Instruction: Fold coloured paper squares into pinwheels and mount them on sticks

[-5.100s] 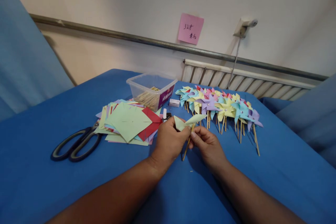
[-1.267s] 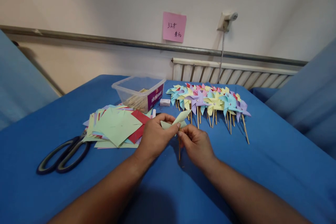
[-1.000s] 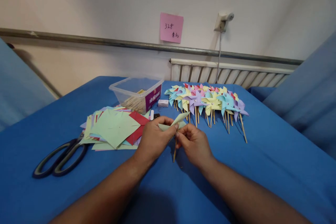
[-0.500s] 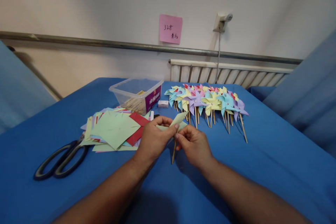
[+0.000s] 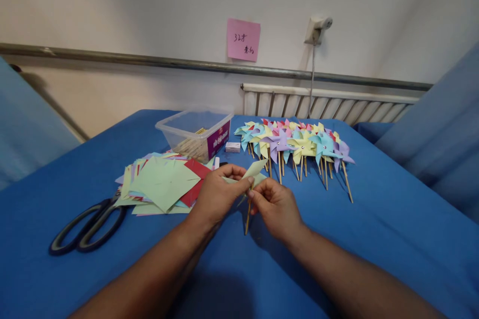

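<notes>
Item: pale green paper pinwheel (image 5: 251,172), partly folded, held above the blue cloth (image 5: 374,239) in front of the person, between both hands and touching each. One pointed blade rises up and to the right past the fingertips; the rest is hidden behind the knuckles.

Stem: wooden stick (image 5: 247,217), long axis near upright with a slight lean, top end at the paper, lower end pointing down toward the cloth between the two wrists. It lies closer to the right hand, which looks to be the one gripping it, though the contact itself is hidden.

Left hand (image 5: 217,195): fingers curled, thumb and forefinger pinched on the paper's left side. Right hand (image 5: 276,205): fingers closed at the paper's centre, where the stick meets it. Whether a pin is held there cannot be told.

Around: finished pinwheels (image 5: 295,142), many colours, lying in a row beyond and to the right of the hands, sticks pointing toward the person. Stack of coloured paper squares (image 5: 160,182) just left of the left hand. Black-handled scissors (image 5: 88,227) further left. Clear plastic box (image 5: 196,132) of sticks behind the stack; small white box (image 5: 233,147) beside it. Pink note (image 5: 243,40) on the wall.
</notes>
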`<action>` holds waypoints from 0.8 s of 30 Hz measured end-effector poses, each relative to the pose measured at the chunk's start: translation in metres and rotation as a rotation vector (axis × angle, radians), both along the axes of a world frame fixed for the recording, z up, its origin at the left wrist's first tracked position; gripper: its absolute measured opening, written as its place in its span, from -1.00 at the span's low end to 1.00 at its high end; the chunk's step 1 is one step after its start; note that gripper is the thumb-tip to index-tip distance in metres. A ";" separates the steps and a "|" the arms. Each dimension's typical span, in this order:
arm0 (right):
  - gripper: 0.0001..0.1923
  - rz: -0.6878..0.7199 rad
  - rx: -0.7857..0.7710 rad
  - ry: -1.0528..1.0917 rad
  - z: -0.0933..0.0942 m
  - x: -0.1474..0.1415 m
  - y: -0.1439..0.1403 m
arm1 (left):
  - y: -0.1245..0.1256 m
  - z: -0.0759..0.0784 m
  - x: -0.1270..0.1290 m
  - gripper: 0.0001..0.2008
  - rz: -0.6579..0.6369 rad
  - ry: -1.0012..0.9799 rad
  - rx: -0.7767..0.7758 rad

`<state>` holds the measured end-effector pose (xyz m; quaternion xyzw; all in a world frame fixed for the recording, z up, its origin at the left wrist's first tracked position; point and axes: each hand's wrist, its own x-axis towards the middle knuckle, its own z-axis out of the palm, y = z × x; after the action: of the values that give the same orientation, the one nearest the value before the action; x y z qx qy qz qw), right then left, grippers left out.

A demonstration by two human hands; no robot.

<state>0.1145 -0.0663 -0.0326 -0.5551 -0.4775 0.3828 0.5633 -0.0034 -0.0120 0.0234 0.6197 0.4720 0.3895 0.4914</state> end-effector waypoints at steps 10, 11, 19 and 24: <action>-0.82 -0.004 0.006 -0.047 0.000 0.002 0.001 | 0.003 0.004 -0.002 -0.80 -0.027 0.077 0.017; -0.82 -0.004 0.008 -0.047 0.000 0.002 0.001 | 0.003 0.004 -0.003 -0.79 -0.029 0.079 0.016; -0.82 0.010 -0.001 -0.015 0.000 0.002 0.000 | 0.002 0.005 -0.004 -0.80 -0.020 0.114 0.029; -0.82 0.014 -0.002 0.006 -0.001 0.002 0.001 | 0.001 0.007 -0.005 -0.79 -0.021 0.129 0.028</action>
<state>0.1162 -0.0658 -0.0339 -0.5511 -0.4792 0.3889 0.5616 -0.0080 -0.0107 0.0308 0.6553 0.4908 0.3499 0.4553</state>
